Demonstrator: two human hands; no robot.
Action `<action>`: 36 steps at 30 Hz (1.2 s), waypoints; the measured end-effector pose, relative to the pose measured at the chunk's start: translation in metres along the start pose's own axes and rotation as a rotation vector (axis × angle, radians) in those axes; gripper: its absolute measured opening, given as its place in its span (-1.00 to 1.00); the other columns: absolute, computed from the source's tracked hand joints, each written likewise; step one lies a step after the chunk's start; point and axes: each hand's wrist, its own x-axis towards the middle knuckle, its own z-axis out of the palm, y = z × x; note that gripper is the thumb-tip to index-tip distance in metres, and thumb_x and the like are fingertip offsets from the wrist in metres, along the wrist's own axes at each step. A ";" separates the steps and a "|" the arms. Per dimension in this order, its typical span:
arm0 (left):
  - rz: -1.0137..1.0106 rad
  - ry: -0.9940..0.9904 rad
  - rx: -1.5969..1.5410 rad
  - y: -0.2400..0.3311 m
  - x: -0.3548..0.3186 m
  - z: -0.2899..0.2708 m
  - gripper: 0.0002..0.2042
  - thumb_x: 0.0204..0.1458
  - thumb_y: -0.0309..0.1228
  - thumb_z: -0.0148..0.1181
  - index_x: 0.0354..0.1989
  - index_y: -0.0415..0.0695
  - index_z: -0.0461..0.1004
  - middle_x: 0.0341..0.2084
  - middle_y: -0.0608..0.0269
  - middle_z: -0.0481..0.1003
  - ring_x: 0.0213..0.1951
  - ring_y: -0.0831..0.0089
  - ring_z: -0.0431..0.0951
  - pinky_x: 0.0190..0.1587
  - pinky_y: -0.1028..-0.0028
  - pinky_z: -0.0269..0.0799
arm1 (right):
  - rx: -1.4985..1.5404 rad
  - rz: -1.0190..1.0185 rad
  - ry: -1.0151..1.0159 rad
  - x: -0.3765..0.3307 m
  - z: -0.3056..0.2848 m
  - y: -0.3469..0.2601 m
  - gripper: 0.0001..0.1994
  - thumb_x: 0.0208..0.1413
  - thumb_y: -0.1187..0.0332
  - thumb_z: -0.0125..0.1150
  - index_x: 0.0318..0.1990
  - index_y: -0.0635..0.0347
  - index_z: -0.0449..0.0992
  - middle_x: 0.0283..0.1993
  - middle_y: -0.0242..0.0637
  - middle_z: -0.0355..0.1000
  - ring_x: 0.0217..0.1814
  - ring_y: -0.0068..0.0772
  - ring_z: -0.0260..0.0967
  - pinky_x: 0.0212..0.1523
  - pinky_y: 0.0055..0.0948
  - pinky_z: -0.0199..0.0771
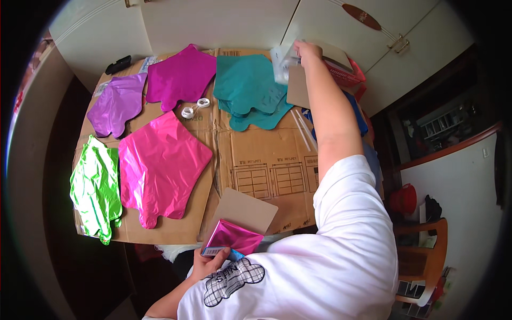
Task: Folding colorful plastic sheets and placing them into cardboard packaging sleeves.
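Low at the front, my left hand (211, 263) grips a folded packet of shiny pink foil (242, 237) with a blue label strip, together with a brown card (246, 209) that sticks out behind it. My right arm reaches across to the far right, where my right hand (309, 52) has its fingers drawn together beside clear plastic packaging (279, 65); what is between them is hidden. Below that hand stands another brown card (297, 88). Flat foil balloons lie spread out: pink (165, 168), green (97, 186), lilac (117, 104), magenta (182, 77) and a teal stack (250, 82).
Opened cardboard (269, 154) covers the table. Two white ribbon rolls (188, 112) lie among the balloons, and white sticks (304, 130) lie near my right arm. A red box (346, 73) stands at the far right. White cabinets (213, 24) border the back; a wooden chair (437, 256) is at right.
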 end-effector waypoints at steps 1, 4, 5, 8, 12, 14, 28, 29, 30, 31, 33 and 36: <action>-0.002 -0.004 0.039 -0.004 -0.002 -0.004 -0.90 0.11 -0.45 0.24 -0.35 -0.21 0.50 -0.64 0.54 0.38 -0.59 0.78 0.27 -0.57 0.63 0.14 | 0.127 -0.014 -0.059 -0.018 -0.001 -0.020 -0.84 -0.09 0.32 0.40 -0.40 0.18 0.57 -0.46 -0.32 0.53 -0.49 -0.58 0.35 -0.48 -0.55 0.29; 0.017 0.025 -0.072 -0.003 -0.007 0.001 -0.90 0.10 -0.45 0.25 -0.31 -0.22 0.50 -0.56 0.50 0.44 -0.51 0.74 0.33 -0.48 0.63 0.24 | 0.346 0.003 -0.164 -0.062 -0.033 -0.065 -0.88 -0.04 0.36 0.31 -0.40 0.22 0.58 -0.46 -0.33 0.53 -0.52 -0.55 0.36 -0.54 -0.55 0.26; 0.013 0.005 -0.056 -0.004 -0.008 0.000 -0.89 0.11 -0.46 0.24 -0.27 -0.23 0.49 -0.49 0.46 0.48 -0.45 0.71 0.37 -0.40 0.62 0.30 | 0.392 0.015 -0.181 -0.076 -0.054 -0.076 -0.89 -0.03 0.38 0.28 -0.41 0.24 0.57 -0.48 -0.33 0.53 -0.54 -0.53 0.37 -0.57 -0.54 0.24; 0.057 -0.016 -0.062 -0.007 -0.015 -0.001 -0.88 0.11 -0.46 0.23 -0.25 -0.24 0.49 -0.48 0.45 0.49 -0.44 0.71 0.38 -0.39 0.61 0.32 | 0.374 -0.195 -0.345 -0.128 -0.097 -0.088 -0.85 0.12 0.33 0.23 -0.25 0.22 0.56 -0.35 -0.36 0.54 -0.45 -0.67 0.34 -0.44 -0.63 0.27; 0.134 0.038 -0.091 -0.014 -0.039 -0.007 -0.90 0.12 -0.47 0.21 -0.36 -0.26 0.53 -0.51 0.44 0.50 -0.45 0.70 0.41 -0.41 0.60 0.33 | 0.014 -0.477 -0.548 -0.267 -0.124 -0.103 -0.81 0.15 0.30 0.21 -0.21 0.24 0.56 -0.34 -0.37 0.53 -0.45 -0.68 0.36 -0.41 -0.63 0.32; 0.104 0.061 -0.083 -0.021 -0.050 -0.013 -0.87 0.12 -0.45 0.21 -0.39 -0.27 0.54 -0.53 0.44 0.50 -0.48 0.70 0.41 -0.44 0.60 0.32 | 0.176 -0.341 -0.623 -0.324 -0.140 -0.085 -0.82 0.16 0.30 0.20 -0.23 0.23 0.57 -0.36 -0.38 0.53 -0.46 -0.69 0.37 -0.41 -0.66 0.34; -0.026 0.044 -0.404 -0.035 -0.076 -0.014 -0.86 0.16 -0.46 0.15 -0.25 -0.31 0.51 -0.39 0.18 0.56 -0.36 0.45 0.58 -0.26 0.40 0.58 | -0.558 -0.285 -0.097 -0.463 -0.147 0.061 -0.78 0.01 0.21 0.24 -0.46 0.18 0.57 -0.56 -0.27 0.52 -0.48 -0.21 0.49 -0.38 -0.29 0.45; -0.020 0.032 -0.453 -0.037 -0.073 -0.009 -0.86 0.16 -0.46 0.16 -0.25 -0.30 0.50 -0.37 0.17 0.56 -0.35 0.43 0.59 -0.27 0.39 0.59 | -0.546 -0.313 -0.105 -0.463 -0.150 0.065 -0.74 0.01 0.18 0.25 -0.37 0.22 0.58 -0.52 -0.20 0.53 -0.43 -0.13 0.50 -0.35 -0.24 0.45; -0.025 0.028 -0.465 -0.037 -0.072 -0.006 -0.86 0.16 -0.46 0.16 -0.24 -0.29 0.50 -0.36 0.17 0.56 -0.35 0.43 0.59 -0.27 0.39 0.59 | -0.565 -0.363 -0.060 -0.466 -0.152 0.066 -0.71 0.02 0.15 0.26 -0.31 0.24 0.57 -0.49 -0.17 0.52 -0.40 -0.12 0.50 -0.33 -0.23 0.45; -0.030 0.024 -0.477 -0.036 -0.070 -0.003 -0.86 0.16 -0.46 0.15 -0.23 -0.29 0.50 -0.36 0.17 0.56 -0.34 0.43 0.59 -0.27 0.39 0.59 | -0.584 -0.412 -0.015 -0.469 -0.155 0.066 -0.67 0.02 0.13 0.26 -0.26 0.26 0.57 -0.45 -0.14 0.52 -0.37 -0.10 0.49 -0.31 -0.22 0.45; -0.062 0.052 -0.503 -0.033 -0.067 0.005 -0.92 0.14 -0.50 0.14 -0.28 -0.25 0.49 -0.39 0.18 0.56 -0.35 0.39 0.60 -0.28 0.33 0.59 | -0.634 -0.608 0.146 -0.488 -0.165 0.059 -0.53 0.02 0.08 0.29 -0.08 0.33 0.50 -0.31 -0.08 0.49 -0.25 -0.03 0.46 -0.23 -0.18 0.44; -0.070 0.022 -0.534 -0.038 -0.062 0.012 -0.86 0.16 -0.43 0.16 -0.23 -0.27 0.49 -0.35 0.18 0.55 -0.31 0.42 0.59 -0.23 0.38 0.58 | -0.528 -0.538 0.014 -0.539 -0.190 0.063 -0.60 0.05 0.11 0.30 -0.14 0.29 0.51 -0.36 -0.20 0.46 -0.31 -0.20 0.42 -0.26 -0.29 0.42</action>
